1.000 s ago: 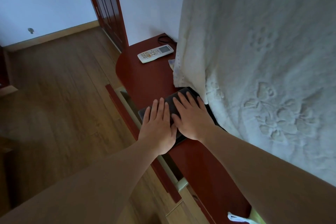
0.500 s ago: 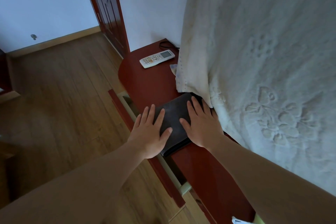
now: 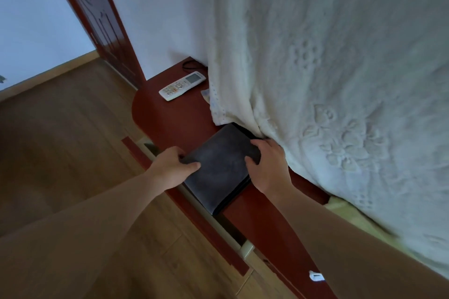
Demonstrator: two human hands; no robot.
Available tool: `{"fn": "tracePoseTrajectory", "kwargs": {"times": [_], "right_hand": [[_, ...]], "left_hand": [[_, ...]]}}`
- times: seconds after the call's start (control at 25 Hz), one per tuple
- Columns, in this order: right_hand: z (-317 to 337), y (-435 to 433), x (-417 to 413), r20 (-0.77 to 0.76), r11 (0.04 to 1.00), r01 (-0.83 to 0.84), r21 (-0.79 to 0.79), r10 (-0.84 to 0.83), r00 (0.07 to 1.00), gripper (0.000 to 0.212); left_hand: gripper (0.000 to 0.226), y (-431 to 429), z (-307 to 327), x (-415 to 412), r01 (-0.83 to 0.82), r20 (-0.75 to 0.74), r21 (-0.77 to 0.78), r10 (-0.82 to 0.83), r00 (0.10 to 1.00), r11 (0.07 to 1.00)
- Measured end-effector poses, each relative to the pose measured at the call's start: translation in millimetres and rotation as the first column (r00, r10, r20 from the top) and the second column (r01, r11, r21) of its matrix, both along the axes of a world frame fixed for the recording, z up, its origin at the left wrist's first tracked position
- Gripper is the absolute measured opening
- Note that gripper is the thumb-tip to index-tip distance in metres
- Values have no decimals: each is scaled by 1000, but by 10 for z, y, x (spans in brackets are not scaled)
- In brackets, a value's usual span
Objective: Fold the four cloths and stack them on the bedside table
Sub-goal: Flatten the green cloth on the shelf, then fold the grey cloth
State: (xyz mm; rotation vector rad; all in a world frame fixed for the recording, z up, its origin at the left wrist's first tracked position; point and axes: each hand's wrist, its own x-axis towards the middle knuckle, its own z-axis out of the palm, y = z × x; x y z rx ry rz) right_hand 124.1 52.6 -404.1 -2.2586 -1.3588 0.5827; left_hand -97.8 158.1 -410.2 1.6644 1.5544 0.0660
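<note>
A stack of folded dark grey cloths (image 3: pixel 220 167) lies on the red-brown bedside table (image 3: pixel 167 121), its near corner hanging over the table's front edge. My left hand (image 3: pixel 173 168) grips the stack's left edge, thumb on top and fingers curled under the side. My right hand (image 3: pixel 269 167) grips the right edge, fingers curled over the far right corner and thumb on top. The stack's far corner sits under the hanging white bedspread (image 3: pixel 328 94).
A white remote control (image 3: pixel 181 85) and a black cable (image 3: pixel 192 65) lie at the table's far end. A partly open drawer (image 3: pixel 194 204) juts out below the table's front. Wooden floor (image 3: pixel 60 141) spreads left; a dark red door frame (image 3: pixel 102 22) stands behind.
Both hands moved apart from lying flat on top of the stack to its left and right edges, and their fingers curled round the sides. The view shifted slightly.
</note>
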Motion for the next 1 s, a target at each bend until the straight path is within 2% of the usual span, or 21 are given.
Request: {"fn": "tracePoseTrajectory", "kwargs": {"times": [0.16,0.28,0.4,0.52,0.64,0.72,0.8,0.88,0.92,0.96,1.0], "right_hand": [[72,-13,-87,-39,963,247,-108,-252,967,65],[84,39,-181,-52,912,343,-225,-363,930,61],[98,45,-343,-68,867,394,-306,-433,899,42],[180,-11,-559,-171,837,383,-392,-475,863,32],[235,-115,-726,-225,803,343,-488,-495,839,33],[330,-116,-760,-132,818,413,-400,-497,857,40],[411,-73,-748,-32,871,463,-163,-473,880,56],[518,7,-724,-139,910,414,-6,-411,901,80],[576,36,-721,-250,925,381,12,-366,896,83],[609,53,-718,-357,939,344,9,-318,878,76],[608,51,-703,-439,951,308,1,-277,855,59]], "left_hand": [[28,180,112,59,124,66,-73,-119,991,990],[23,347,220,8,118,251,-138,-81,965,983],[21,493,301,-88,121,386,-196,-36,922,973],[21,607,403,-123,159,483,-200,-43,874,967],[28,713,544,-131,274,532,-234,-113,839,933],[31,757,612,-112,384,530,-236,-213,821,893],[31,793,686,-114,447,536,-249,-262,803,859],[30,876,765,-169,486,552,-287,-272,788,826],[29,929,802,-208,518,558,-300,-293,776,801],[27,984,839,-251,545,568,-313,-307,764,777],[27,1022,876,-288,557,580,-331,-302,757,762]]}}
